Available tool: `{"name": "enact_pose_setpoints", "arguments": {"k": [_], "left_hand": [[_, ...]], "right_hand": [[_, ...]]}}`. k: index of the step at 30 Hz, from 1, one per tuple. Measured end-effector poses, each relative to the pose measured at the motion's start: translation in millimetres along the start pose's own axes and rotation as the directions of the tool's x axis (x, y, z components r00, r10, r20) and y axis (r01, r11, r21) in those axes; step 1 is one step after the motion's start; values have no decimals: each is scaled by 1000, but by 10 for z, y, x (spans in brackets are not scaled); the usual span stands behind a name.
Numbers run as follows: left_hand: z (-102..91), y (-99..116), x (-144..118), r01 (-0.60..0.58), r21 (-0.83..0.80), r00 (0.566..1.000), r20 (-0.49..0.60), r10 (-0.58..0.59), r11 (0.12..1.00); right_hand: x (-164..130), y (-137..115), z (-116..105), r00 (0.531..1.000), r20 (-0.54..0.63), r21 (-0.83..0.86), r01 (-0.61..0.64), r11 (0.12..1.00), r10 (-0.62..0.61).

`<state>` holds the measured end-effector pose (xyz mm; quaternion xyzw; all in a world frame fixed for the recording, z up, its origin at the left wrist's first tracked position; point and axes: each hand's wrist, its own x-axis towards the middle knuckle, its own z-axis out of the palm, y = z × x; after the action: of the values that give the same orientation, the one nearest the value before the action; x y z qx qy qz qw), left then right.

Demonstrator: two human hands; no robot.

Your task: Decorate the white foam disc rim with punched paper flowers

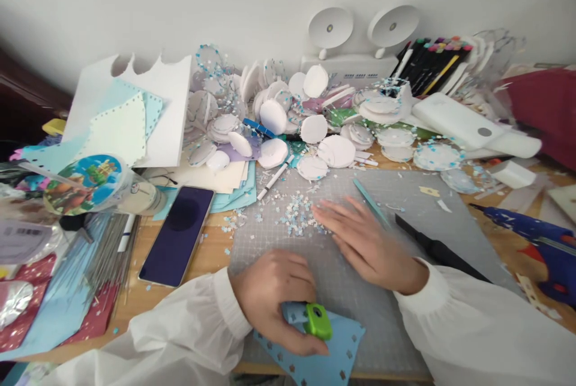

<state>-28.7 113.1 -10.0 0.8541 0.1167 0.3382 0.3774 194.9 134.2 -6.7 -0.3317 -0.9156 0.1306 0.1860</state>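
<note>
My left hand is closed around a small green craft punch near the front edge of the grey cutting mat. Under that hand lies blue paper with flower-shaped holes along its edges. My right hand rests palm down with fingers stretched out, slightly blurred. Its fingertips are at the side of a scattered pile of tiny blue and white paper flowers. A teal stick and a black-handled craft knife lie beyond and to the right of it.
A phone and a lidded cup stand left, beside thin wires. White paper discs crowd the back, below a two-headed lamp. A blue glue gun lies at the right. A white marker lies at the mat's back edge.
</note>
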Motion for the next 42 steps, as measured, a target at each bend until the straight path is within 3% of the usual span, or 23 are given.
{"name": "enact_pose_setpoints", "arguments": {"k": [2, 6, 11, 19, 26, 28, 32, 37, 42], "left_hand": [[-1, -1, 2, -3, -2, 1000, 4, 3, 1000], [2, -6, 1, 0, -11, 1000, 0, 0, 1000], [6, -10, -15, 11, -7, 1000, 16, -11, 1000], [13, -2, -12, 31, -5, 999, 14, -31, 999], [-4, 12, 2, 34, 3, 999, 21, -34, 999], [-4, 12, -1, 34, 2, 999, 25, -34, 999], [-2, 3, -13, 39, 2, 998, 43, -39, 999], [-5, 3, -11, 35, -2, 999, 38, -35, 999], [-3, 0, -7, 25, -11, 999, 27, -25, 1000]], "right_hand": [[-15, 1, 22, 997, -58, 37, -53, 998, 55], [23, -25, 53, 998, 27, 111, -61, 992, 58], [28, -18, 48, 992, -31, 163, -112, 980, 119], [77, -86, 26, 993, 99, 94, -80, 992, 71], [88, -110, 32, 991, 127, 78, -53, 996, 43], [66, -92, 18, 996, 76, 96, -52, 994, 45], [18, -39, -3, 972, -181, 175, -117, 978, 148], [22, -21, 18, 982, -102, 223, -135, 965, 161], [25, -15, 22, 962, -178, 258, -158, 953, 207]]}}
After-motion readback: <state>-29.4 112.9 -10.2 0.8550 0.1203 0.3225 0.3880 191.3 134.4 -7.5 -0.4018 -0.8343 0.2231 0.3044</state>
